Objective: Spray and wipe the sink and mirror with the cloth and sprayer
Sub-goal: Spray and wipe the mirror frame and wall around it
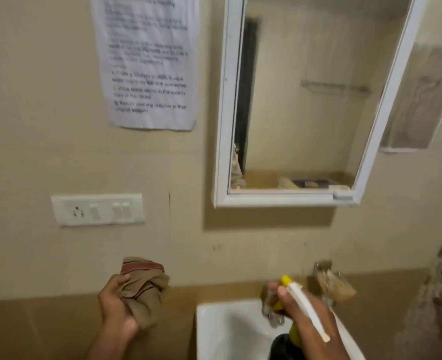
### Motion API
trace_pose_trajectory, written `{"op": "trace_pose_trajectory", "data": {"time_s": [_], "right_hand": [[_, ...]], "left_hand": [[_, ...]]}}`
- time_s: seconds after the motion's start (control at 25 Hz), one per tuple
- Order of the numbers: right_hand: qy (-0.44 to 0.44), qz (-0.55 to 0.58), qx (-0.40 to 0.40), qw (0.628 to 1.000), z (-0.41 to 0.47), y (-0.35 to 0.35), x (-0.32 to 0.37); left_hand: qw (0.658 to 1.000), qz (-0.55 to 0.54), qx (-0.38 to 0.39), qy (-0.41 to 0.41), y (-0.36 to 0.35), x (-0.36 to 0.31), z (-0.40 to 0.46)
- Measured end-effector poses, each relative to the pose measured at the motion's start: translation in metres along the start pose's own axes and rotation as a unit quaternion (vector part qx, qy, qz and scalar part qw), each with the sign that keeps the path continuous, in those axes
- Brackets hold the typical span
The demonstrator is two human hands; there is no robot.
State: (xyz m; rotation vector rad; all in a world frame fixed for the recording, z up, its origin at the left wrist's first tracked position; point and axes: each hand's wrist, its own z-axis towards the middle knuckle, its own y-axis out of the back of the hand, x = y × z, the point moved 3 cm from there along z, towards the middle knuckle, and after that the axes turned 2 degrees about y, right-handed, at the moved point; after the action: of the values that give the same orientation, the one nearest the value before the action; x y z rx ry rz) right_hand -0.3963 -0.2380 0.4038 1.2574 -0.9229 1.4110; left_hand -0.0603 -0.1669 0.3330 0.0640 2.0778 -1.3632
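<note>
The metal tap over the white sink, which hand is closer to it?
Right. The right hand, gripping the yellow-and-white sprayer, sits right beside the metal tap. The left hand, holding the bunched brown cloth, is off to its left, beyond the white sink.

Both forearms reach forward and up from the lower edge. The left hand (118, 302) is raised with fingers curled tight around a bundle; the right hand (300, 310) is curled too, gripping something, knuckles upward.

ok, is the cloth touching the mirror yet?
Apart. The head view shows the cloth bunched in the left hand, low by the counter, with bare wall plainly between it and the mirror frame above.
</note>
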Motion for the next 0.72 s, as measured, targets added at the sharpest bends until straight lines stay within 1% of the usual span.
{"op": "trace_pose_trajectory", "data": {"time_s": [0.08, 0.12, 0.2, 0.28, 0.36, 0.4, 0.44, 0.48, 0.52, 0.56, 0.64, 0.72], "right_hand": [[0.049, -0.001, 0.01, 0.999, 0.007, -0.031, 0.041], [0.079, -0.007, 0.014, 0.997, 0.011, -0.044, 0.066], [0.143, -0.018, 0.026, 0.989, 0.019, -0.063, 0.124], [0.222, -0.017, 0.028, 0.975, 0.027, -0.074, 0.185], [0.306, -0.03, 0.002, 0.951, 0.034, -0.08, 0.244], [0.344, -0.036, -0.018, 0.938, 0.038, -0.081, 0.269], [0.375, -0.041, -0.036, 0.925, 0.043, -0.081, 0.291], [0.402, -0.046, -0.054, 0.913, 0.046, -0.08, 0.312], [0.421, -0.049, -0.068, 0.903, 0.049, -0.079, 0.328], [0.437, -0.05, -0.08, 0.894, 0.051, -0.077, 0.342], [0.447, -0.055, -0.089, 0.889, 0.053, -0.075, 0.356], [0.435, -0.044, -0.087, 0.895, 0.055, -0.074, 0.355]], "left_hand": [[0.994, -0.047, 0.102, 0.014, -0.047, -0.04, -0.003], [0.99, -0.054, 0.129, 0.004, -0.072, -0.06, -0.004], [0.984, -0.017, 0.166, -0.06, -0.132, -0.104, -0.013], [0.96, -0.005, 0.267, -0.088, -0.199, -0.144, -0.028], [0.931, -0.007, 0.351, -0.097, -0.263, -0.176, -0.041], [0.93, 0.002, 0.346, -0.125, -0.292, -0.189, -0.044], [0.937, 0.017, 0.301, -0.178, -0.32, -0.201, -0.053], [0.94, 0.032, 0.232, -0.246, -0.344, -0.213, -0.058], [0.938, 0.029, 0.178, -0.295, -0.365, -0.222, -0.065], [0.934, 0.025, 0.153, -0.323, -0.386, -0.228, -0.073], [0.922, 0.034, 0.15, -0.355, -0.417, -0.234, -0.076], [0.91, 0.061, 0.142, -0.385, -0.435, -0.238, -0.07]]}}
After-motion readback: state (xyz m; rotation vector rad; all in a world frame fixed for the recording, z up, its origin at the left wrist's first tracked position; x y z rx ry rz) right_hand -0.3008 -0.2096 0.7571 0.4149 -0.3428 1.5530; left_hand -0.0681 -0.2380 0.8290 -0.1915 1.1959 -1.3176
